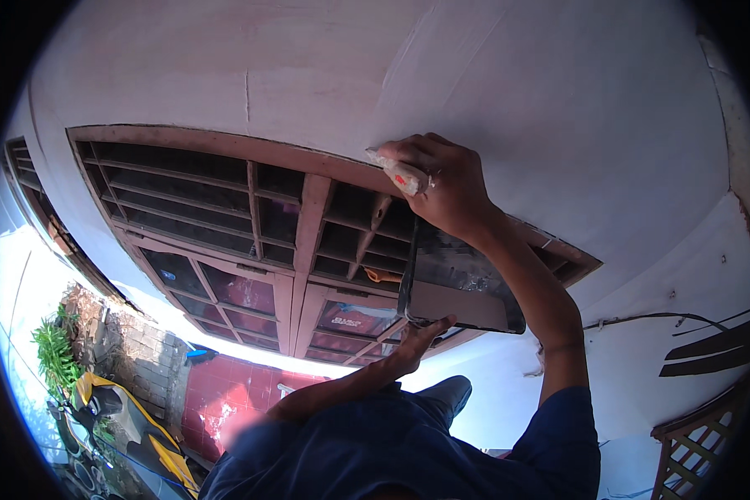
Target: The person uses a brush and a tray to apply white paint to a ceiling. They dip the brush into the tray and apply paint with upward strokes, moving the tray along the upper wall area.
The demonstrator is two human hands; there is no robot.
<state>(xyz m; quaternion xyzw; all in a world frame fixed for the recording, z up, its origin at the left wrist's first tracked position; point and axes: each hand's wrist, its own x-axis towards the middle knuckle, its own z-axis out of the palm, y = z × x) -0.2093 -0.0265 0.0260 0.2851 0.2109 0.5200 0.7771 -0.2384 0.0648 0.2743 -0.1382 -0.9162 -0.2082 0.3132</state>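
Up at the wall [525, 92], my right hand [446, 179] is closed around a white-smeared putty knife [404, 177] with a red mark on it. The knife's tip is at the wall just above the wooden window frame [308, 158]; its blade is mostly hidden. Lower down, my left hand [417, 346] grips the near rim of a black tray [467, 321], thumb over the edge. The tray is tilted below my right forearm, with pale smears inside and a smooth pinkish-grey area near its front. Paler streaks run up the wall above the knife.
Brown slatted vents [183, 187] and glass-paned shutters [233, 292] lie below the wall. A red tiled floor [225, 392], a yellow and grey motorbike [142, 425] and a green plant [54, 350] are at lower left. A wooden lattice [700, 450] stands at lower right.
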